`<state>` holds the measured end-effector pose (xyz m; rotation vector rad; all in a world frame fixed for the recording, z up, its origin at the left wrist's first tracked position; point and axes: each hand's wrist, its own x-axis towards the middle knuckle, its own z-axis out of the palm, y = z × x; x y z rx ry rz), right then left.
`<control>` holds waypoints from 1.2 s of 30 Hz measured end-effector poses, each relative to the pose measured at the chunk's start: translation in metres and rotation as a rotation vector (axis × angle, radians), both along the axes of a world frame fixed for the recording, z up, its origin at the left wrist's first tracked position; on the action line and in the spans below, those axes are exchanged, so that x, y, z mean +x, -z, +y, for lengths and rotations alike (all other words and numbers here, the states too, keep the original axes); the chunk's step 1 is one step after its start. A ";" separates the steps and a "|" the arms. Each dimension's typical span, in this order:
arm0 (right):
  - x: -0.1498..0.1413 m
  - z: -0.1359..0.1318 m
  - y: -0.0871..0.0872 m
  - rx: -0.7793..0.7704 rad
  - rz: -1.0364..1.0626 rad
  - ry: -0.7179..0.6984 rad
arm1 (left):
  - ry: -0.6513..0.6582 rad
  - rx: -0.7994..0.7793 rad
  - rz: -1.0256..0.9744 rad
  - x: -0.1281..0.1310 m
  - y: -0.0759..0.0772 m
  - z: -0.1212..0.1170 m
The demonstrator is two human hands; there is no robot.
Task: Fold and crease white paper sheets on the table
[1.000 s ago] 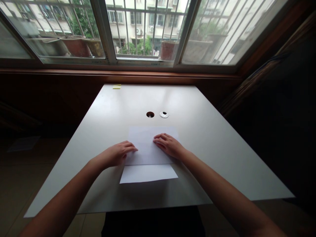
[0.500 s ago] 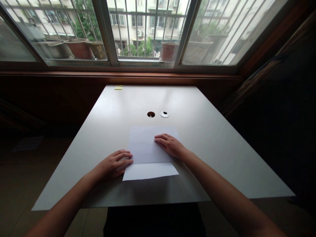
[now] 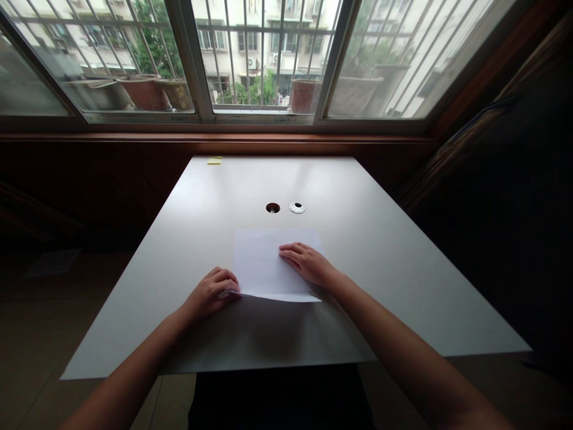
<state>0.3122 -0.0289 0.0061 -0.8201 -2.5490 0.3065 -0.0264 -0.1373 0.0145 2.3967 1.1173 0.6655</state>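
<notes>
A sheet of white paper (image 3: 258,263) lies on the white table (image 3: 371,269) in front of me. Its near edge is raised in a thin flap that I see almost edge-on. At the near left corner, my left hand (image 3: 213,291) has its fingers closed on the paper, the thumb partly hidden. My right hand (image 3: 307,261) rests on the right half of the sheet with its fingers stretched out flat, pressing on the paper.
Farther back, a round cable hole (image 3: 273,208) is cut in the tabletop, and its cover ring (image 3: 297,208) lies to its right. Yellow sticky notes (image 3: 215,160) sit at the far left edge. Beyond stands a barred window (image 3: 264,60).
The near flap of the paper has been lifted from sloping toward me to nearly edge-on. My left hand has closed on its left corner. My right hand has stayed in place.
</notes>
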 end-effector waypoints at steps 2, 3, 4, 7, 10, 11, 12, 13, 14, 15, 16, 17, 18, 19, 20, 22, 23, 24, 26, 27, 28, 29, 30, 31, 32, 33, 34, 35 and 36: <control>0.001 0.000 0.000 -0.006 0.010 -0.002 | -0.051 -0.040 -0.013 0.004 0.000 0.000; 0.001 0.000 0.001 -0.008 0.011 -0.003 | -0.078 -0.056 -0.022 0.006 0.001 0.000; 0.001 0.001 0.002 -0.010 0.010 -0.005 | -0.103 -0.070 -0.032 0.007 0.003 0.000; 0.003 0.006 0.010 -0.016 0.003 -0.024 | -0.166 -0.117 -0.057 0.008 0.006 0.001; 0.005 0.014 0.018 -0.034 0.013 -0.056 | -0.190 -0.145 -0.059 0.008 0.006 0.002; 0.006 0.015 0.019 -0.046 0.020 -0.065 | -0.193 -0.152 -0.054 0.009 0.004 0.002; 0.008 0.016 0.018 -0.063 0.027 -0.073 | -0.194 -0.159 -0.051 0.009 0.003 0.002; 0.009 0.016 0.017 -0.083 0.037 -0.079 | -0.195 -0.167 -0.050 0.010 0.001 0.002; 0.011 0.015 0.014 -0.102 0.047 -0.084 | -0.197 -0.175 -0.051 0.011 0.000 0.003; 0.012 0.014 0.010 -0.120 0.055 -0.089 | -0.199 -0.180 -0.055 0.012 -0.001 0.003; 0.014 0.011 0.005 -0.135 0.062 -0.094 | -0.200 -0.183 -0.060 0.012 -0.001 0.003; 0.015 0.008 0.001 -0.146 0.069 -0.095 | -0.202 -0.184 -0.064 0.013 -0.002 0.003; 0.016 0.004 -0.003 -0.157 0.075 -0.092 | -0.204 -0.183 -0.066 0.013 -0.002 0.003; 0.018 0.001 -0.007 -0.168 0.082 -0.086 | -0.207 -0.181 -0.066 0.013 -0.002 0.003; 0.019 -0.003 -0.009 -0.184 0.089 -0.081 | -0.209 -0.180 -0.066 0.013 -0.002 0.004; 0.024 -0.009 -0.011 -0.224 0.106 -0.084 | -0.209 -0.182 -0.061 0.013 -0.002 0.004; 0.027 -0.012 -0.011 -0.252 0.117 -0.094 | -0.207 -0.183 -0.058 0.013 -0.002 0.004; 0.031 -0.015 -0.011 -0.285 0.131 -0.109 | -0.205 -0.183 -0.054 0.013 -0.002 0.003; 0.040 -0.020 -0.013 -0.373 0.152 -0.142 | -0.205 -0.183 -0.045 0.012 -0.002 0.003; 0.045 -0.023 -0.015 -0.425 0.152 -0.159 | -0.207 -0.183 -0.042 0.012 -0.002 0.003; 0.049 -0.026 -0.017 -0.478 0.133 -0.179 | -0.210 -0.182 -0.040 0.012 -0.001 0.003; 0.053 -0.029 -0.020 -0.522 0.106 -0.195 | -0.213 -0.182 -0.039 0.012 -0.001 0.002; 0.056 -0.032 -0.023 -0.551 0.077 -0.199 | -0.212 -0.181 -0.037 0.012 0.000 0.002; 0.058 -0.034 -0.026 -0.569 0.052 -0.193 | -0.211 -0.179 -0.035 0.012 0.000 0.002; 0.060 -0.037 -0.029 -0.577 0.033 -0.179 | -0.211 -0.177 -0.033 0.012 0.001 0.002; 0.060 -0.040 -0.031 -0.580 0.022 -0.163 | -0.208 -0.176 -0.031 0.012 0.001 0.002; 0.060 -0.042 -0.033 -0.584 0.016 -0.149 | -0.207 -0.176 -0.028 0.011 0.002 0.003; 0.060 -0.044 -0.034 -0.589 0.015 -0.143 | -0.207 -0.177 -0.028 0.011 0.002 0.003; 0.061 -0.045 -0.035 -0.597 0.015 -0.143 | -0.209 -0.176 -0.030 0.011 0.003 0.003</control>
